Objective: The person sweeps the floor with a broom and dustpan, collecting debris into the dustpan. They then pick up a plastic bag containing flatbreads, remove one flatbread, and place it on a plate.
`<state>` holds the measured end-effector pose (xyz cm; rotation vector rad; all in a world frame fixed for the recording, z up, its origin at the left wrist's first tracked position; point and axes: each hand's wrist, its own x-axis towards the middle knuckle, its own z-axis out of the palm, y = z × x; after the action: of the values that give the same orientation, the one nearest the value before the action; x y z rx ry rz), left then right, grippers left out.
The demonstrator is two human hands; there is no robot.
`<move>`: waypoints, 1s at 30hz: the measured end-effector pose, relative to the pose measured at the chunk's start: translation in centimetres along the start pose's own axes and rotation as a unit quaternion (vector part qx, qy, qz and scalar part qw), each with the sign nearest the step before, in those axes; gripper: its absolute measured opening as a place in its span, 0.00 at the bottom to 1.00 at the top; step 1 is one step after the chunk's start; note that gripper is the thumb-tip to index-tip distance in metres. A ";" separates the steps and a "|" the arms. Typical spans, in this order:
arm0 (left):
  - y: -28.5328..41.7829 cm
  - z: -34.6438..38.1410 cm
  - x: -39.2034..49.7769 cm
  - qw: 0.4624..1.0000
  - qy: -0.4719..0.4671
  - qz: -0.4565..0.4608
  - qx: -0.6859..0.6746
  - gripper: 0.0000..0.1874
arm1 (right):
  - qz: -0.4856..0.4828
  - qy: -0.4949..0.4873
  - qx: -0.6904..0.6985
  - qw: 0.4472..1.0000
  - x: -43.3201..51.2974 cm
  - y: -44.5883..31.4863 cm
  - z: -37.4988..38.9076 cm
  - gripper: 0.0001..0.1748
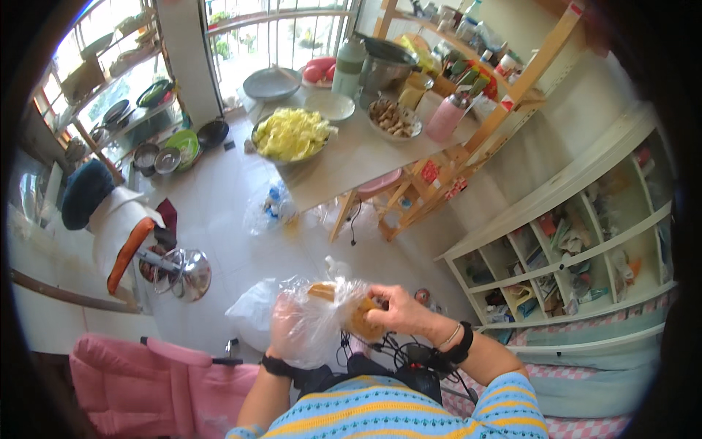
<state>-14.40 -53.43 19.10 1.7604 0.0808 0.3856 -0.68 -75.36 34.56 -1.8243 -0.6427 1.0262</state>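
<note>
In front of my body I hold a clear plastic bag (315, 335) in both hands. My left hand (282, 324) is behind or inside the crinkled film, which blurs its fingers. A yellow-brown flat piece (364, 324), perhaps bread or another food, shows at the bag's right side. My right hand (397, 311) pinches that piece between thumb and fingers. Another edge of similar brown colour (322, 291) appears through the top of the film. Whether the two are one piece is hidden by the plastic.
A table (329, 178) ahead bears a bowl of yellow-green leaves (293, 134), a bowl of brown pieces (395, 119) and bottles. A pink armchair (131, 384) stands left, a white cubby shelf (548, 269) right. A white bag (252, 313) and black cables (406, 351) lie below.
</note>
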 end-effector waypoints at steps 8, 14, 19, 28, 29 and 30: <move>-7.8 0.8 -1.9 0.904 0.121 -0.225 -0.343 0.13 | -0.082 0.021 0.088 0.992 -0.4 -1.2 0.1 0.21; -2.9 0.9 -0.6 0.909 0.234 -0.182 -0.295 0.17 | 0.037 0.045 0.224 0.973 0.3 -0.9 -0.3 0.20; 7.1 -1.5 1.0 0.991 0.102 0.013 -0.081 0.34 | 0.050 0.057 0.085 0.993 1.0 0.1 0.0 0.18; 6.6 2.4 0.5 0.987 0.130 0.016 0.091 0.10 | -0.079 0.045 -0.158 0.983 0.2 1.0 3.2 0.15; 5.5 2.3 0.0 0.988 0.138 -0.069 0.022 0.08 | -0.069 0.045 -0.172 0.982 0.0 1.1 3.4 0.15; 4.4 2.1 -0.4 0.976 0.148 -0.150 -0.049 0.06 | -0.075 0.038 -0.157 0.984 -0.4 1.2 3.4 0.14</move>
<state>-14.80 -56.51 22.89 1.5525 0.5263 0.4190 -3.79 -74.59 32.86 -2.0396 -0.9214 0.7852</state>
